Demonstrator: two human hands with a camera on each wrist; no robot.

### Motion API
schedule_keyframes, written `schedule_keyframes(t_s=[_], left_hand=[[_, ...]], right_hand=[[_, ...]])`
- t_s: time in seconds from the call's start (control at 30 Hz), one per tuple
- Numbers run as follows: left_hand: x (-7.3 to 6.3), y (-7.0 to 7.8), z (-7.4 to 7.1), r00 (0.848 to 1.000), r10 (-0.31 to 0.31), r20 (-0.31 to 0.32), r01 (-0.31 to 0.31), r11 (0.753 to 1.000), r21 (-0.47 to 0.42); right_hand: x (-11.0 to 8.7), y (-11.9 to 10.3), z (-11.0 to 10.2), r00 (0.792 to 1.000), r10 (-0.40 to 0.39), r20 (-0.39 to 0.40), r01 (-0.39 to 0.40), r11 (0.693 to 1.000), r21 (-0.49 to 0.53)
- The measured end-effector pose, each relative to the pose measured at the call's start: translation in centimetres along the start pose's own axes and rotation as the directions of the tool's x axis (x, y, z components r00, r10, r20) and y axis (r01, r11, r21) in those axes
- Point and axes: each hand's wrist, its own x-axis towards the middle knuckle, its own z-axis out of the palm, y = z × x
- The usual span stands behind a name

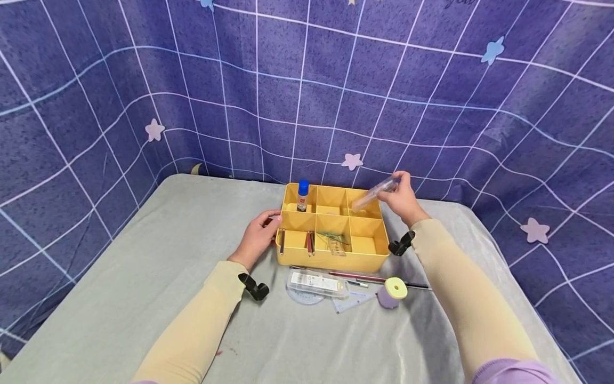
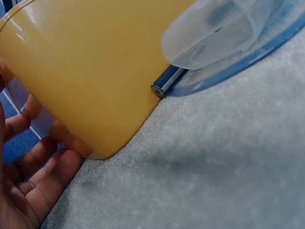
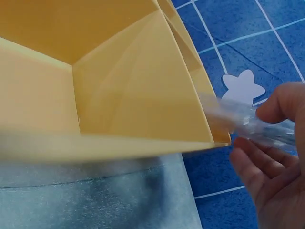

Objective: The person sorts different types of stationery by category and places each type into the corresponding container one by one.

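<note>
A yellow divided box point(image 1: 331, 261) stands on the cloth-covered table. My right hand point(image 1: 404, 200) pinches a clear slim plastic tube point(image 1: 376, 193) by its upper end. The tube slants down into the back right compartment, and its contents are blurred. In the right wrist view, thumb and fingers grip the tube point(image 3: 238, 117) close to the box's rim. My left hand point(image 1: 256, 234) rests against the box's left side, its fingers point(image 2: 62, 167) along the wall near the base. In the back left compartment a blue-capped glue stick point(image 1: 303, 196) stands upright. Short pencils point(image 1: 309, 242) and a greenish ruler template point(image 1: 336, 244) lie in front compartments.
Before the box lie a clear case with a white label point(image 1: 314, 282), a protractor point(image 1: 304, 298), a triangular ruler point(image 1: 352, 302) and several long thin sticks point(image 1: 360, 276). A yellow-topped purple cylinder point(image 1: 392, 293) stands at their right. A blue gridded curtain point(image 1: 307, 96) hangs behind the table.
</note>
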Motion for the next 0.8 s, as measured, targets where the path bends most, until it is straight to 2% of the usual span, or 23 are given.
schedule_keyframes(t_s=[0.13, 0.23, 0.4, 0.63, 0.8], left_hand=[[0.1, -0.04, 0.01, 1.0, 0.009, -0.003, -0.009, 1.0, -0.004], [0.1, -0.06, 0.01, 1.0, 0.015, -0.004, -0.015, 1.0, -0.007], [0.05, -0.04, -0.01, 1.0, 0.016, -0.007, -0.016, 1.0, 0.0], [-0.03, -0.08, 0.02, 1.0, 0.006, 0.002, -0.006, 1.0, 0.015], [-0.02, -0.01, -0.01, 1.0, 0.002, -0.001, -0.002, 1.0, 0.008]], right_hand=[[-0.06, -0.1, 0.04, 0.999, 0.003, 0.047, -0.001, 0.999, -0.052], [-0.11, -0.06, 0.16, 0.996, 0.01, 0.085, -0.007, 0.999, -0.042], [-0.01, 0.1, 0.44, 0.994, 0.01, 0.105, -0.01, 1.0, -0.001], [0.15, 0.28, 0.78, 0.99, 0.084, 0.109, -0.07, 0.989, -0.128], [0.36, 0.05, 0.82, 0.988, 0.093, 0.123, -0.07, 0.981, -0.18]])
